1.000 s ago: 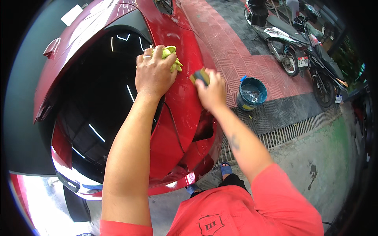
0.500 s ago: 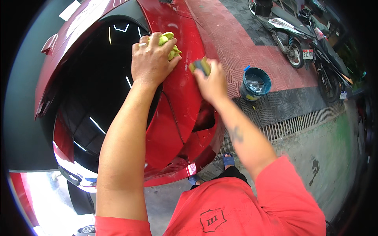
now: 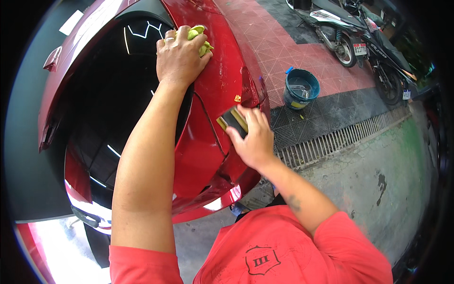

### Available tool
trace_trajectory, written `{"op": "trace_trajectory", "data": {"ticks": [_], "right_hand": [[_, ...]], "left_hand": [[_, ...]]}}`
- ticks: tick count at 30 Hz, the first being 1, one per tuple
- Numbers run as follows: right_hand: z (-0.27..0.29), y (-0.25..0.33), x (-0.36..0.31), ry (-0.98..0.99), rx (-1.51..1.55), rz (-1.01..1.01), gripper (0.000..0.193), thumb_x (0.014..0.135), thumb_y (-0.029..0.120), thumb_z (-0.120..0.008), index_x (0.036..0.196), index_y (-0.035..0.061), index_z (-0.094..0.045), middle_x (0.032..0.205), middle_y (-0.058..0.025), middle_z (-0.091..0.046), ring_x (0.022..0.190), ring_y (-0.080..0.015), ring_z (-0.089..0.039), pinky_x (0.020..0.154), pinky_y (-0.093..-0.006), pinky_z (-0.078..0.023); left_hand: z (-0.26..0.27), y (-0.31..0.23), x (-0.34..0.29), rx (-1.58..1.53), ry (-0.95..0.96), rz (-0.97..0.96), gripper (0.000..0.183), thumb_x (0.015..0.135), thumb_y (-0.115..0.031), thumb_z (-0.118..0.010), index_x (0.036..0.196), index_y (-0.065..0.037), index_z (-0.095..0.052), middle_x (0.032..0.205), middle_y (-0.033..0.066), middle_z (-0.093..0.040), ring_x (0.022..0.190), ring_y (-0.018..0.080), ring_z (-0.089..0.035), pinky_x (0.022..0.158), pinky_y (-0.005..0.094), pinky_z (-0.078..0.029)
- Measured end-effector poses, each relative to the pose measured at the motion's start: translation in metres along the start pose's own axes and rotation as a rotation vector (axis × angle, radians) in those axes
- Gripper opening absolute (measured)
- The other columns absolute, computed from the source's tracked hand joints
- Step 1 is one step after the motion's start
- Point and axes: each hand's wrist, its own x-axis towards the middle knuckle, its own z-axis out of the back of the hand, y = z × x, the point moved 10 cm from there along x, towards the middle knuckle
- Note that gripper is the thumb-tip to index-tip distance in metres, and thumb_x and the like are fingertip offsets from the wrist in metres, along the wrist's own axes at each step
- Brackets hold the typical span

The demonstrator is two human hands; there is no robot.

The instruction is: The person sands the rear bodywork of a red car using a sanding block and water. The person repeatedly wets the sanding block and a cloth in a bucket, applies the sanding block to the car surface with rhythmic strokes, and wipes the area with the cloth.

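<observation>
Cloth (image 3: 196, 31), ylw, in L hand (image 3: 179, 59); blk block (image 3: 234, 123) in R hand (image 3: 255, 138).

So the car (image 3: 222, 71) is a deep glossy red, and its dark glass (image 3: 109, 90) is pretty much black with thin white streaks of reflection. Cloth (image 3: 206, 49) is lime-yellow, block (image 3: 235, 121) is black with olive-gold bands. Shirt (image 3: 302, 241): coral red, black shield outline on it. Bucket (image 3: 308, 97) is dark teal. Floor tiles (image 3: 265, 42) are dusty red with a criss-cross diagonal pattern, plus charcoal ones.
</observation>
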Motion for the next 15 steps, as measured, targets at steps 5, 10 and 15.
{"op": "trace_trajectory", "data": {"ticks": [5, 10, 15], "right_hand": [[0.022, -0.066, 0.11, -0.129, -0.249, -0.143, 0.052, 0.095, 0.032, -0.084, 0.139, 0.0083, -0.066, 0.128, -0.015, -0.067, 0.12, -0.0415, -0.067, 0.095, -0.0561, -0.06], [0.006, 0.0, 0.0, -0.017, -0.087, 0.001, 0.053, 0.095, 0.03, -0.084, 0.14, 0.0082, -0.066, 0.127, -0.0165, -0.066, 0.119, -0.0421, -0.066, 0.095, -0.0559, -0.059], [0.022, -0.05, 0.093, -0.121, -0.245, -0.063, 0.054, 0.093, 0.029, -0.085, 0.139, 0.008, -0.066, 0.125, -0.0149, -0.067, 0.12, -0.0407, -0.066, 0.096, -0.0547, -0.059]], "left_hand": [[-0.004, -0.028, 0.015, -0.083, -0.018, -0.001, 0.048, 0.091, -0.052, -0.087, 0.134, -0.03, -0.08, 0.141, 0.0046, -0.068, 0.134, 0.0328, -0.066, 0.106, 0.0518, -0.053], [-0.003, -0.006, 0.0, -0.013, -0.029, -0.008, 0.047, 0.092, -0.051, -0.086, 0.133, -0.031, -0.079, 0.141, 0.0047, -0.068, 0.134, 0.0326, -0.067, 0.105, 0.0522, -0.054], [-0.002, -0.023, 0.015, -0.064, -0.034, 0.002, 0.047, 0.092, -0.052, -0.086, 0.134, -0.031, -0.079, 0.142, 0.0047, -0.068, 0.134, 0.0326, -0.067, 0.106, 0.0524, -0.054]]}}
